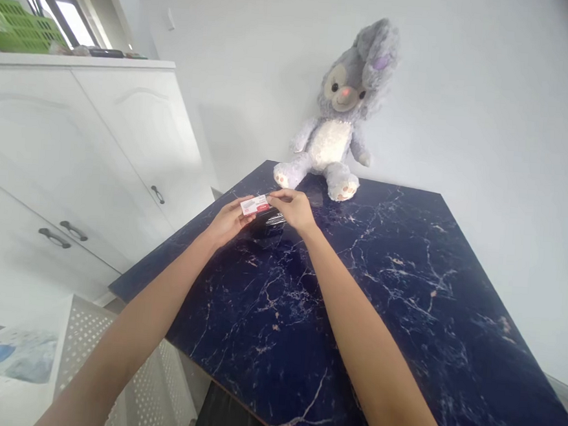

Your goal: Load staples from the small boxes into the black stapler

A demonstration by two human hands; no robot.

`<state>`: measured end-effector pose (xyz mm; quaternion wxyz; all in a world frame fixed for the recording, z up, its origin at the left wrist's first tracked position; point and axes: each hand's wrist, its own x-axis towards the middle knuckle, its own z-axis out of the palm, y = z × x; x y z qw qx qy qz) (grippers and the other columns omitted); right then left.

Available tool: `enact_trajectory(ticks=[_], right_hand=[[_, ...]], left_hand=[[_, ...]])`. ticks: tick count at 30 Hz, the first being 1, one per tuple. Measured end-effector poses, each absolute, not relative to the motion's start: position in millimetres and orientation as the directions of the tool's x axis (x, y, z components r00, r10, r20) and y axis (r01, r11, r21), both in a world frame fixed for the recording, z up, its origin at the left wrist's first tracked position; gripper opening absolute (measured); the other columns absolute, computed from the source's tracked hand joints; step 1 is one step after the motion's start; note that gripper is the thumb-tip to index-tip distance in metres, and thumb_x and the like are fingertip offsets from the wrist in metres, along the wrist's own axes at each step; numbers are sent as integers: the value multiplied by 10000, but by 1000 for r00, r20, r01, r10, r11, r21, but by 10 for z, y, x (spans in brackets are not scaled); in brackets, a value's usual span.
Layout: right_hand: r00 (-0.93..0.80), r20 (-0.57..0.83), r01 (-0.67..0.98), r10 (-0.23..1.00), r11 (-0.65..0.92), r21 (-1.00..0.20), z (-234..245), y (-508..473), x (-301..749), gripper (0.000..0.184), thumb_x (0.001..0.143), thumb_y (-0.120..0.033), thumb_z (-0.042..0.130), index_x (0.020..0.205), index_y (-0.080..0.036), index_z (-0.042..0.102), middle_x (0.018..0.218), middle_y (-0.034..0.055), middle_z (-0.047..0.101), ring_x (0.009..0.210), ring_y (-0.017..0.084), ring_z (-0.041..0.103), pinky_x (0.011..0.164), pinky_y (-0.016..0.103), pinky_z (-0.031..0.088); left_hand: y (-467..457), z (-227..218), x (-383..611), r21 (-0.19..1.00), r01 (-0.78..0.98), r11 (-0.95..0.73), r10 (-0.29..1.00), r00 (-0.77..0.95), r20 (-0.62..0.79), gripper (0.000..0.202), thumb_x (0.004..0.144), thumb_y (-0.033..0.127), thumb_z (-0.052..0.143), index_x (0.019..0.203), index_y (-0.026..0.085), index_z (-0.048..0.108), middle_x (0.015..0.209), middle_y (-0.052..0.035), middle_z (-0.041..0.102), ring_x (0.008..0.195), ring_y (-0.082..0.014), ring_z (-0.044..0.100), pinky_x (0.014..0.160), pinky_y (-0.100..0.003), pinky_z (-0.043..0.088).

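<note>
Both my hands meet over the far left part of a dark blue marbled table (pixel 380 291). Between them is a small white box with a red label (pixel 255 205). My left hand (pixel 229 221) grips its left end with closed fingers. My right hand (pixel 291 208) pinches its right end from above. Just under the box lies a dark object with metal parts (pixel 271 221), mostly hidden by my hands; I cannot make out what it is.
A grey plush rabbit (pixel 342 113) sits at the table's far edge against the white wall. White cabinets with dark handles (pixel 68 159) stand on the left, a green basket (pixel 17 25) on top. A white perforated stand (pixel 109 350) is at lower left.
</note>
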<state>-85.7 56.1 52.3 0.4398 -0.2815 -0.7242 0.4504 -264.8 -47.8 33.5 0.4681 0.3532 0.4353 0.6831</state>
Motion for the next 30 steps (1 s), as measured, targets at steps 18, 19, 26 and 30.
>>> enact_trajectory(ticks=[18, 19, 26, 30], right_hand=[[-395, 191, -275, 899, 82, -958, 375, 576, -965, 95, 826, -200, 687, 910, -178, 726, 898, 24, 780, 835, 171, 755, 911, 344, 611], [-383, 174, -274, 907, 69, -959, 375, 574, -966, 94, 818, -182, 690, 905, -180, 726, 886, 19, 779, 822, 167, 756, 910, 340, 612], [-385, 174, -288, 906, 61, -956, 407, 540, -945, 89, 797, -204, 713, 868, -176, 758, 871, 20, 782, 827, 167, 750, 911, 329, 609], [-472, 155, -267, 868, 27, -963, 429, 501, -930, 160, 797, -268, 727, 920, -181, 782, 895, 24, 787, 864, 172, 742, 903, 327, 603]], left_hand=[[-537, 351, -2581, 927, -318, -197, 973, -180, 145, 312, 881, 182, 751, 1193, 165, 755, 1186, -104, 762, 973, -209, 759, 1075, -380, 545], [-536, 341, -2584, 927, -320, -195, 975, -168, 146, 315, 880, 185, 755, 1195, 169, 757, 1193, -105, 759, 984, -215, 759, 1083, -390, 541], [-532, 323, -2613, 936, -299, -187, 977, -154, 146, 370, 871, 204, 777, 1238, 187, 742, 1248, -111, 738, 1040, -242, 751, 1142, -465, 495], [-544, 338, -2583, 936, -283, -211, 971, -169, 168, 382, 857, 229, 796, 1234, 200, 741, 1243, -101, 743, 1101, -256, 732, 1148, -476, 487]])
